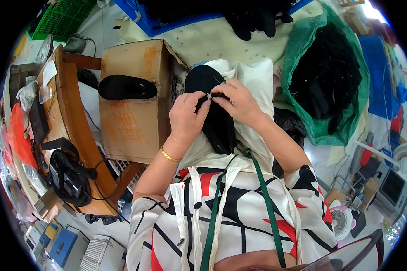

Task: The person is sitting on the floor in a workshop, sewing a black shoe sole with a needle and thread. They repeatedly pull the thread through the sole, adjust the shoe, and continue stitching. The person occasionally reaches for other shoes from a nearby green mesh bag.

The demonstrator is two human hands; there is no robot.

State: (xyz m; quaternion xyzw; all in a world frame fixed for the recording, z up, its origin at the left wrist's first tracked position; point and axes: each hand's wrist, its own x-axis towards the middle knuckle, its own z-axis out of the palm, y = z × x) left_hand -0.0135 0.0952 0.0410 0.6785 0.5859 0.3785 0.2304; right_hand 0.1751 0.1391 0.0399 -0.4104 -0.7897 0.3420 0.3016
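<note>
A long black slipper-like piece (219, 128) with a rounded far end rests across my lap over white cloth. Across its middle runs a narrow black band with a small shiny ornament (209, 95). My left hand (185, 110) pinches the band just left of the ornament, thumb and forefinger together. From the right, my right hand (242, 101) pinches the same band close to the ornament. A thin, dark, needle-like line stands above the right fingers; what it is cannot be made out. Another black sole-shaped piece (126, 87) lies on a cardboard box to the left.
The cardboard box (135, 119) stands beside my left arm, next to a wooden table (88, 167) with a black bag (70, 176). On the right is a green sack (323, 31) full of black pieces. A blue crate (156, 31) with black items sits ahead.
</note>
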